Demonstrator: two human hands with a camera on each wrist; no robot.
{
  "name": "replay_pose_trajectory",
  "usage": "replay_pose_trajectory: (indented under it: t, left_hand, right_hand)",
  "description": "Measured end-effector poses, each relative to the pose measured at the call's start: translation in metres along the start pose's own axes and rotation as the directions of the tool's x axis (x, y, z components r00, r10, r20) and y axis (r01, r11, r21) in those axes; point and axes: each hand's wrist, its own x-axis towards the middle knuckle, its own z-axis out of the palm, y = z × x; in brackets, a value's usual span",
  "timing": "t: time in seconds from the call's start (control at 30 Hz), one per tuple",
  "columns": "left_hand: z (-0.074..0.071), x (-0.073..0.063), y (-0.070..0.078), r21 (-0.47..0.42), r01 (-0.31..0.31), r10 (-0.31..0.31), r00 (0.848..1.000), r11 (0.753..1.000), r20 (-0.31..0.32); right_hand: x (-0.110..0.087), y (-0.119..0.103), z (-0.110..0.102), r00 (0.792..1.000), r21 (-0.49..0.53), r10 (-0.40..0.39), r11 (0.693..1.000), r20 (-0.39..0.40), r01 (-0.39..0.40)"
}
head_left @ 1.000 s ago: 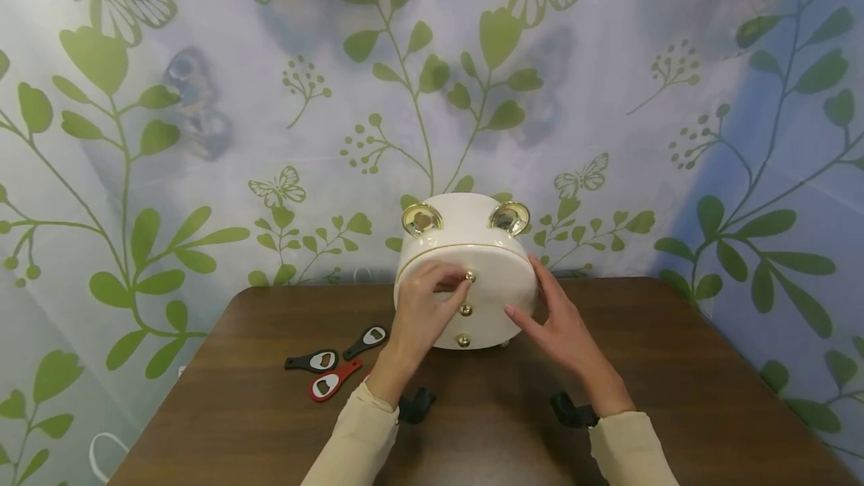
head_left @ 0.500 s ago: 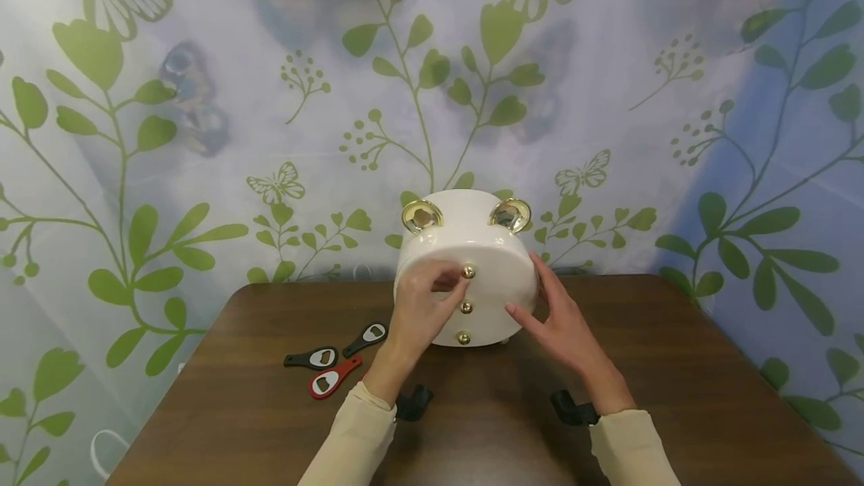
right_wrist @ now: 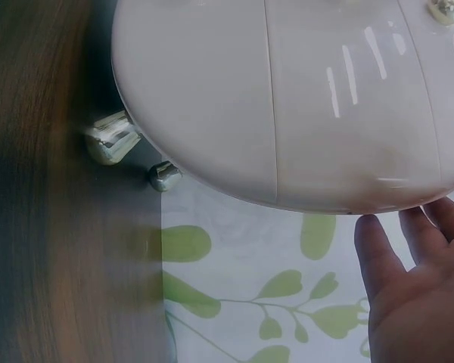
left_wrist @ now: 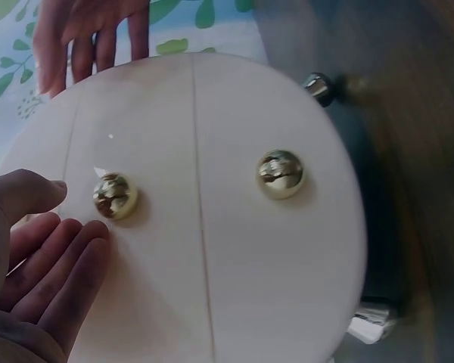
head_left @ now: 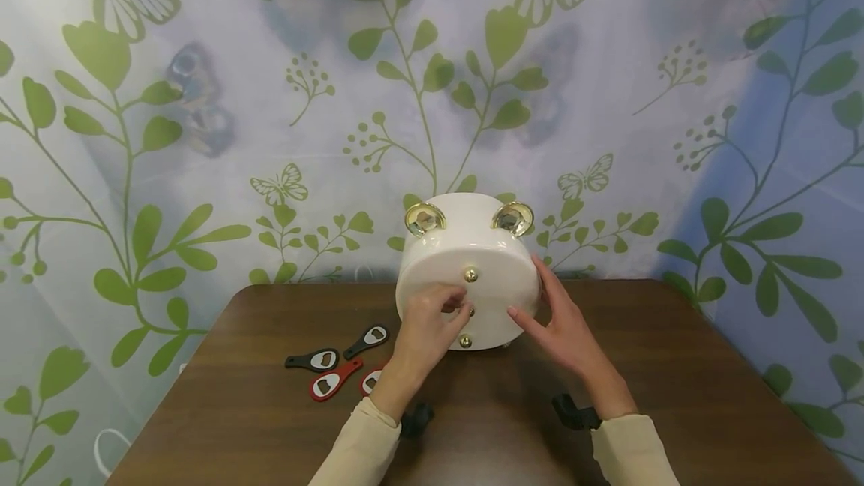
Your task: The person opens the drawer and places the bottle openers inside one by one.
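Observation:
A round white drawer box stands on the table in the head view, with gold ear-like cups on top. Seams divide its front, and gold ball knobs run down the middle. My left hand is at the middle knob; in the left wrist view its thumb and loosely curled fingers sit just beside that knob, apart from it. The lowest knob is farther off. My right hand holds the box's right side, thumb on the front and fingers along the side; the right wrist view shows fingertips at the rim.
Left of the box lie black bottle openers and red bottle openers on the brown wooden table; one red opener is partly hidden by my left forearm. A leaf-patterned cloth hangs behind the table. Short metallic feet support the box.
My left hand has come down from the top knob to the middle one, leaving the top knob in full view. The right hand stays at the box's side.

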Motion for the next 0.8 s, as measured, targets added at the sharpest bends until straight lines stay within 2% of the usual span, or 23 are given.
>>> replay_pose_trajectory:
  t: [0.1,0.43,0.8]
  left_hand:
    - [0.003,-0.003,-0.001,0.006,0.021,-0.021,1.0,1.0,0.004]
    - [0.011,-0.012,-0.005,0.053,0.037,-0.036,0.999,0.998,-0.02]
    - [0.024,-0.021,-0.005,0.104,0.035,-0.029,0.997,0.994,-0.067]
  right_hand:
    - [-0.001,0.0,0.0,1.0,0.003,0.004,1.0,0.006,-0.004]
    - [-0.001,0.0,0.0,1.0,0.01,0.003,1.0,0.004,-0.003]
    - [-0.001,-0.001,0.0,1.0,0.011,0.003,1.0,0.003,-0.003]
